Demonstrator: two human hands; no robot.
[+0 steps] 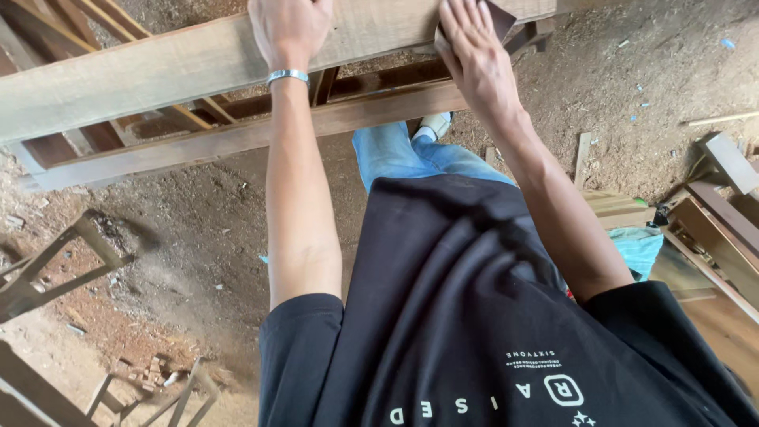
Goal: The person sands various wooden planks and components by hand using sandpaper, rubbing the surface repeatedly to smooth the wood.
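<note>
Both hands flat on rough plank point(158, 71), right hand point(474, 59) on maybe sandpaper point(500, 17)

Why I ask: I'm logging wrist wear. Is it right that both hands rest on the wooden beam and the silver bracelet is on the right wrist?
Not quite. The head view shows the bracelet on the left wrist, not the right. The rest holds: the left hand and the right hand both rest on the beam.
</note>
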